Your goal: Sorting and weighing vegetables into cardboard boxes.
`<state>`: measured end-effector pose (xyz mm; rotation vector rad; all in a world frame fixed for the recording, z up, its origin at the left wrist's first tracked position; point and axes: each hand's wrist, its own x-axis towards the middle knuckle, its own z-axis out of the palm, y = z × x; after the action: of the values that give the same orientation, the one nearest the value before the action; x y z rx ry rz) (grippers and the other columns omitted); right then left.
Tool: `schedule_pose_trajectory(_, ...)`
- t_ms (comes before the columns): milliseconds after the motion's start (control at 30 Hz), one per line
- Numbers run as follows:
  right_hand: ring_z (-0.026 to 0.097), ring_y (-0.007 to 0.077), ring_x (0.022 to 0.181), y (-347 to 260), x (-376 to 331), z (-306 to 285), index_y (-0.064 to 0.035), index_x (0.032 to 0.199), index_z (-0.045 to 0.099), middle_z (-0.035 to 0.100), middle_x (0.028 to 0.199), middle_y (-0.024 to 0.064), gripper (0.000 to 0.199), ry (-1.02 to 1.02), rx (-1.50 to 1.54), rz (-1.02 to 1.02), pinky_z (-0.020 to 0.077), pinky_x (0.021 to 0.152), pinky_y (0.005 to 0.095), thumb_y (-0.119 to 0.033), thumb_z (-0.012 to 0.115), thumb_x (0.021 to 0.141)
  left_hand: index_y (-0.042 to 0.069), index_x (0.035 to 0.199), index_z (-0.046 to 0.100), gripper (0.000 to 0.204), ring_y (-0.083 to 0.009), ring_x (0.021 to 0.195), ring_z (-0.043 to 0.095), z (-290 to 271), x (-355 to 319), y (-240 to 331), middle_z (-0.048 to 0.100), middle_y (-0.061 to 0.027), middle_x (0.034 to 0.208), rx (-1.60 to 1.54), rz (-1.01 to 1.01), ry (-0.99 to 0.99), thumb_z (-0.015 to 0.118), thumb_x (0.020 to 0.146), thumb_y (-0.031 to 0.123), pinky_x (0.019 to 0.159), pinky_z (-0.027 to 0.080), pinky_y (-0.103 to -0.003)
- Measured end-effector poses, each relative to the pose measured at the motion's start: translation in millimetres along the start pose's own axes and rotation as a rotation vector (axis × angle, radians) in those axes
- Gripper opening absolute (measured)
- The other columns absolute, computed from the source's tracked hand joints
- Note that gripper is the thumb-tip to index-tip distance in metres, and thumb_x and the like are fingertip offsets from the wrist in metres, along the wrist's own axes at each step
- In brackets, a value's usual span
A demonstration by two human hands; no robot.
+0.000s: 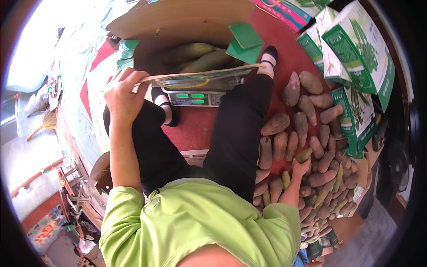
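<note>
We see an open cardboard box holding greenish tubers, and a small tuber lifted off the pile.

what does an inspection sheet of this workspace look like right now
surface: red floor
job's things: open cardboard box holding long tubers, set on a digital scale; pile of sweet potatoes on the floor at right
clutter: green-and-white cartons
grippers: left hand grips the box flap; right hand closes on a greenish tuber
cables: nothing seen
surroundings: broom at far left
</note>
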<state>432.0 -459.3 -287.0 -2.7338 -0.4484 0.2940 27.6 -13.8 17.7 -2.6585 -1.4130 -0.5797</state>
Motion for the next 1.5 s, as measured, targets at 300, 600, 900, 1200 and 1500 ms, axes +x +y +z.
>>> schedule_pose_trajectory(300, 0.052, 0.0225, 0.108, -114, -6, -81, 0.0037, 0.126, 0.040, 0.051, 0.120, 0.0119, 0.059, -0.094, 0.726, -0.095, 0.0397, 0.095, 0.0326, 0.004, 0.069, 0.074, 0.015, 0.073, 0.062, 0.007, -0.0203, 0.078, 0.057, -5, -4, -8, 0.052, 0.0005, 0.072, -0.027, 0.033, -0.017, 0.067, 0.072, 0.019, 0.072, 0.044, -0.035)
schedule_pose_trajectory(600, 0.044, 0.0287, 0.122, -360, -28, -180, 0.0071, 0.131, 0.036, 0.044, 0.132, 0.0201, 0.062, -0.168, 1.229, -0.751, 0.0311, 0.106, 0.0409, 0.004, 0.064, 0.076, 0.014, 0.075, 0.064, 0.007, -0.0204, 0.075, 0.057, -7, -8, -16, 0.053, 0.0004, 0.071, -0.105, 0.063, 0.013, 0.067, 0.073, 0.020, 0.071, 0.044, -0.035)
schedule_pose_trajectory(900, 0.055, 0.0209, 0.104, -521, -64, -115, 0.0017, 0.117, 0.050, 0.057, 0.114, 0.0125, 0.046, -0.792, 1.254, -0.769, 0.0436, 0.093, 0.0324, 0.004, 0.067, 0.074, 0.015, 0.075, 0.064, 0.007, -0.0201, 0.075, 0.058, -6, -9, -15, 0.053, 0.0002, 0.071, -0.116, 0.091, 0.020, 0.067, 0.073, 0.020, 0.070, 0.044, -0.035)
schedule_pose_trajectory(1200, 0.058, 0.0095, 0.087, -403, -15, -117, -0.0002, 0.104, 0.058, 0.063, 0.096, 0.0041, 0.022, -0.325, 1.185, -0.454, 0.0473, 0.075, 0.0219, -0.001, 0.063, 0.083, 0.014, 0.078, 0.066, 0.006, -0.0228, 0.076, 0.059, -6, -5, -10, 0.057, -0.0019, 0.073, -0.086, 0.111, 0.012, 0.067, 0.073, 0.017, 0.070, 0.046, -0.036)
schedule_pose_trajectory(1500, 0.060, 0.0139, 0.076, -86, -23, -17, 0.0000, 0.096, 0.062, 0.065, 0.081, 0.0098, 0.022, -0.126, 0.387, -0.108, 0.0488, 0.070, 0.0279, -0.007, 0.066, 0.076, 0.015, 0.083, 0.067, 0.011, -0.0229, 0.074, 0.061, 0, -6, -5, 0.061, 0.0004, 0.077, -0.095, 0.060, 0.017, 0.066, 0.079, 0.025, 0.066, 0.046, -0.033)
